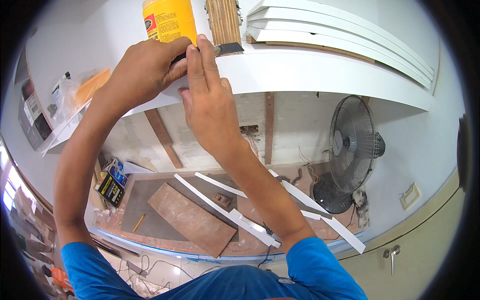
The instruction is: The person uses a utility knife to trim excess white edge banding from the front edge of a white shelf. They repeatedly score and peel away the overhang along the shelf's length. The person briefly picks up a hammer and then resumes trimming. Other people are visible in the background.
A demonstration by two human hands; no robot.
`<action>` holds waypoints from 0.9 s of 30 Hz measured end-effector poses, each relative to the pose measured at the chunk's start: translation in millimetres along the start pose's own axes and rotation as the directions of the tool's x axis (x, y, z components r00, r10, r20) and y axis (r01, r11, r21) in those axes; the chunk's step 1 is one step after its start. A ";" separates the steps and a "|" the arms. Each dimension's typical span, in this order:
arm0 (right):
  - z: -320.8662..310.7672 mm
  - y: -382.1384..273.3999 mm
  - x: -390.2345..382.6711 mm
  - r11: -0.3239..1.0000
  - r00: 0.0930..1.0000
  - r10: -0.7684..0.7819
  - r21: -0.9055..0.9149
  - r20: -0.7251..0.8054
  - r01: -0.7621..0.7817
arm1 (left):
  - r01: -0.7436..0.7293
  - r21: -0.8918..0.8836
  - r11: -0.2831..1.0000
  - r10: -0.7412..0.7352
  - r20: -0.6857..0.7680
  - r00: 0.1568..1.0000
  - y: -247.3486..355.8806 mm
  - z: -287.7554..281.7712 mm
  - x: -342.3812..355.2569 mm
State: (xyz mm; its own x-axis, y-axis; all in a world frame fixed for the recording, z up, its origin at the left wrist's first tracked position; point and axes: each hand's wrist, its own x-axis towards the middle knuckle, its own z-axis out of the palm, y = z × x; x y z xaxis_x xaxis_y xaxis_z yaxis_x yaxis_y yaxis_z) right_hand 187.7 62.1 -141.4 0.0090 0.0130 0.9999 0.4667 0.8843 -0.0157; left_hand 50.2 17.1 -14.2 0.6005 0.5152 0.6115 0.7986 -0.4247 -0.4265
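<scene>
My left hand [145, 65] is closed at the front of a white shelf [300, 70], its fingers curled round a dark-handled tool [178, 58]. Most of the tool is hidden by my hands, so its kind is unclear. Against it, my right hand [212, 102] has two fingers stretched out side by side, pointing up, with the fingertips close to my left thumb. A yellow glue bottle [170, 20] stands on the shelf just behind my hands. To its right is a wooden block [224, 22] with metal fittings on its sides, and a dark flat piece [232, 48] lies at its foot.
Long white panels [325, 25] are stacked at the shelf's right. Below stand a wire fan [352, 142] and small boxes [110, 189]. White strips [210, 200], a brown board [192, 218] and a pencil [139, 222] lie on the lower surface. Cables [160, 267] trail across the floor.
</scene>
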 end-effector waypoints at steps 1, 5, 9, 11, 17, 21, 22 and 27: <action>-1.2 1.2 -0.8 1.000 1.000 -0.005 0.002 0.003 0.005 | 0.015 0.007 1.000 -0.015 0.002 1.000 2.9 -0.4 -0.1; -2.8 3.1 -2.2 1.000 1.000 -0.018 0.025 -0.005 0.018 | 0.043 0.021 0.999 -0.043 -0.004 0.999 14.4 -0.8 -2.9; 1.1 6.6 -4.8 0.998 0.998 -0.044 0.035 -0.051 0.046 | 0.056 0.027 0.998 -0.057 0.020 0.998 16.5 -0.1 -0.5; 1.4 6.0 -5.2 0.998 0.997 -0.027 0.052 -0.075 0.031 | 0.025 0.002 1.000 -0.025 0.011 1.000 18.0 0.1 3.9; 4.3 9.1 -3.2 0.998 0.994 -0.027 0.058 -0.109 0.034 | -0.007 0.014 1.000 0.007 -0.013 1.000 10.4 2.5 4.1; 1.4 5.3 -5.2 0.999 0.999 -0.034 -0.001 -0.016 0.034 | 0.037 0.016 0.999 -0.038 0.023 0.999 7.8 -1.5 -1.5; 1.3 5.6 -3.0 0.999 0.999 -0.035 -0.002 -0.021 0.035 | 0.013 0.035 0.999 -0.013 0.020 1.000 7.1 -4.3 0.4; 3.0 5.5 -2.5 0.997 0.997 -0.032 0.065 -0.072 0.037 | -0.101 0.009 0.995 0.101 -0.022 0.995 2.0 -3.7 5.7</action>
State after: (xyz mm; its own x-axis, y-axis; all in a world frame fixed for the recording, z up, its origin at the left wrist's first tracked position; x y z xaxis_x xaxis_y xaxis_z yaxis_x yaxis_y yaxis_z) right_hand 187.6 68.3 -144.0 0.0574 -0.0487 0.9972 0.4084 0.9126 0.0211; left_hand 55.1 16.5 -9.1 0.6771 0.4531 0.5799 0.7343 -0.4681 -0.4916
